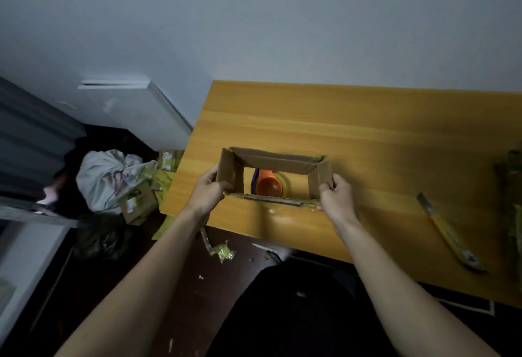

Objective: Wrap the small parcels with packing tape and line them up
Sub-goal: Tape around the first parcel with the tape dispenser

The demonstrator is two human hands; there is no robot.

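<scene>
- Cardboard box [278, 160] is held over the near left part of the wooden bench [353, 130], both ends open, so the view goes straight through it like a frame.
- Its long axis runs left to right, roughly along the bench's near edge; the open faces point up toward the camera and down at the bench.
- Left hand [207, 190] has its grip closed on the left end wall, thumb on the outer face.
- Right hand [336, 197] has its grip closed on the right end wall, fingers wrapped over its edge.
- Through the opening shows an orange tape dispenser [268, 186] lying on the bench.
- A yellow utility knife [449, 234] lies well apart to the right, pointing diagonally from far left to near right.
- On the floor at left lie a white bundle [106, 177] and small cartons [138, 204].
</scene>
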